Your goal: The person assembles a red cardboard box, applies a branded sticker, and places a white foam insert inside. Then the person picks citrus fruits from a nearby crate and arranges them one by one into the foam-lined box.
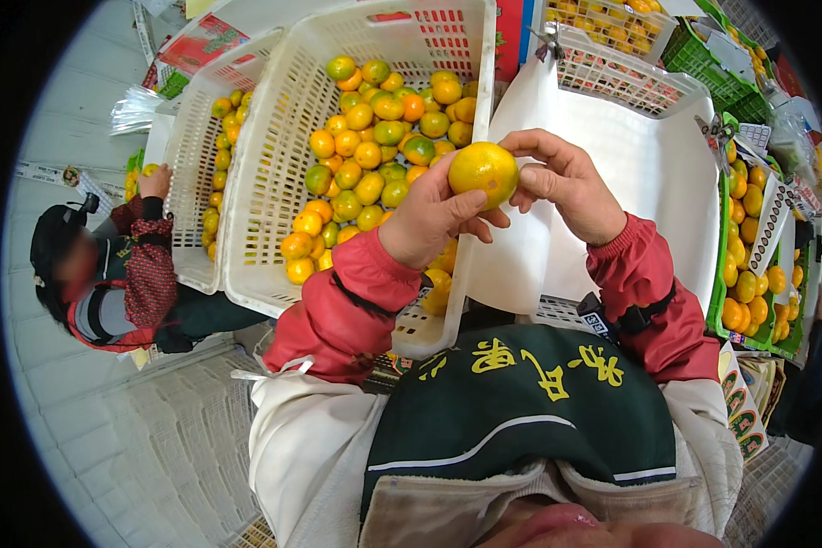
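A yellow-green mandarin [483, 175] is held up over the right wall of a white plastic crate [246, 205] with many yellow, orange and green mandarins in it. My left hand [428, 216] grips the fruit from its left and lower side, the thumb lying on the peel. At the fruit's right, my right hand [570, 183] has its curled fingers at the peel; whether it bears any of the fruit's weight I cannot tell. Beneath my right hand stands a second white crate with a white liner [637, 164], with no fruit visible in it.
Another crate of mandarins [195, 157] stands at the left, a co-worker [123, 274] beside it. Green baskets of mandarins [743, 294] line the right side. Metal scissors [716, 133] hang at the lined crate's right rim, with another metal tool [548, 42] at its top left corner.
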A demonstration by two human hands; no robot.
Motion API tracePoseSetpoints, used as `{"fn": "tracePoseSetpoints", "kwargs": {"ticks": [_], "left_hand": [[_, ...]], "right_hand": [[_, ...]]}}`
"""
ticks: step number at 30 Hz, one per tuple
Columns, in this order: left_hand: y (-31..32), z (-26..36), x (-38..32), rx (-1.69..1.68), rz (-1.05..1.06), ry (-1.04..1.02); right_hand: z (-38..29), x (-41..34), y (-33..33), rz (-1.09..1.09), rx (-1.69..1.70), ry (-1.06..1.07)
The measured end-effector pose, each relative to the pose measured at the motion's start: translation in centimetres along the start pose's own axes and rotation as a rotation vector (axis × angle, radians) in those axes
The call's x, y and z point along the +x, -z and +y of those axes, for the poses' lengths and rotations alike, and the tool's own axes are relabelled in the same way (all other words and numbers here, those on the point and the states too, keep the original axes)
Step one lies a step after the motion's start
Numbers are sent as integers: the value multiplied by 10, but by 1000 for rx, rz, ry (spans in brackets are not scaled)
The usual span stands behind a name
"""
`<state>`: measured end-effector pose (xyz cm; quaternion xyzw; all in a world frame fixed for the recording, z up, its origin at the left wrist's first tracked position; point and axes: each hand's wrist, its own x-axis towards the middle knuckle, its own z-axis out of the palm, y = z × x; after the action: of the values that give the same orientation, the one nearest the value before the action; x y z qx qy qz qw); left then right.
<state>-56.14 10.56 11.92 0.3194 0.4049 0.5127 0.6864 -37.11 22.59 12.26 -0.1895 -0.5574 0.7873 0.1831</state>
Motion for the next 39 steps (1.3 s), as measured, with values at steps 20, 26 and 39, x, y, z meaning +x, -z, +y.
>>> {"fn": "tracePoseSetpoints", "kwargs": {"ticks": [20, 26, 39], "left_hand": [[200, -60, -1, 1559, 190, 96], [185, -99, 22, 1899, -147, 7], [192, -8, 27, 1178, 31, 159]], "right_hand": [[186, -38, 98, -198, -864, -408], [183, -36, 72, -440, -892, -253], [176, -61, 101, -384, -869, -530]]}}
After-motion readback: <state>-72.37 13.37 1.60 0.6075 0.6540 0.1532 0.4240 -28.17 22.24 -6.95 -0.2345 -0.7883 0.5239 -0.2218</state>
